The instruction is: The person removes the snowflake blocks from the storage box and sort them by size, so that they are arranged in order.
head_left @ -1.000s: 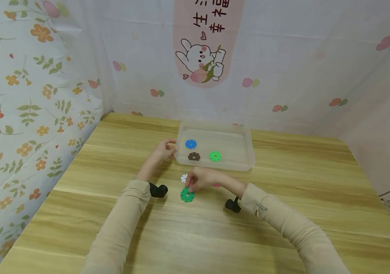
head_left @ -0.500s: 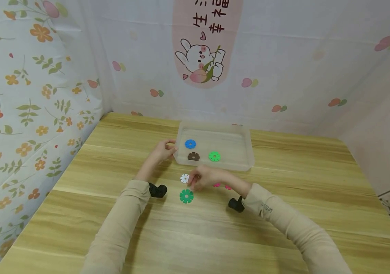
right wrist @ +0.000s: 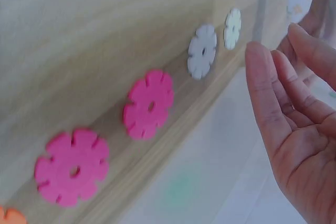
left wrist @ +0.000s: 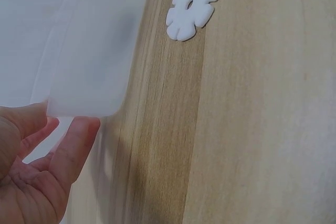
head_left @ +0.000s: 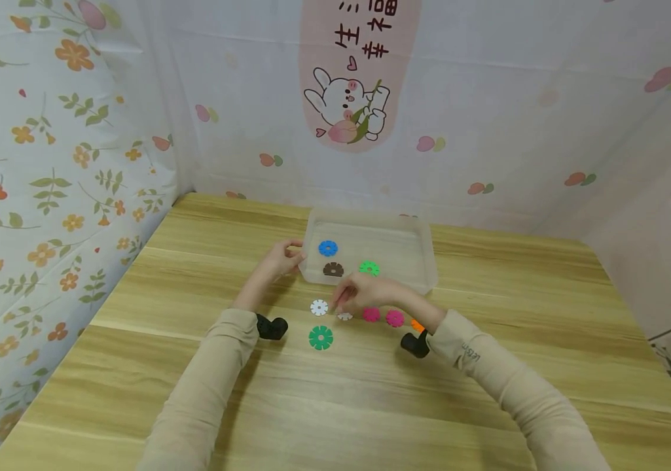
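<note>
At the left end of a clear shallow plastic tray (head_left: 402, 248), my left hand (head_left: 279, 260) holds the corner; in the left wrist view its thumb is at the rim and a finger at the base. My right hand (head_left: 364, 292) hovers over the row of notched snowflake discs in front of the tray, holding nothing, fingers extended in the right wrist view. Below its fingertips lies a white disc (right wrist: 202, 51), partly hidden in the head view. Another white disc (head_left: 319, 307) lies to its left, two pink discs (head_left: 395, 318) to its right. A dark green disc (head_left: 321, 337) lies nearer.
Inside the tray sit a blue disc (head_left: 328, 248), a brown disc (head_left: 333, 269) and a bright green disc (head_left: 369, 267). An orange disc (head_left: 417, 324) shows partly behind the right sleeve. Black wrist cameras (head_left: 414, 345) hang below both wrists. A patterned cloth (head_left: 241, 131) backs the wooden table (head_left: 335, 405).
My right hand has let go of the dark green disc, which now lies on the table, and has moved up and right over the white disc. My left hand has stayed at the tray.
</note>
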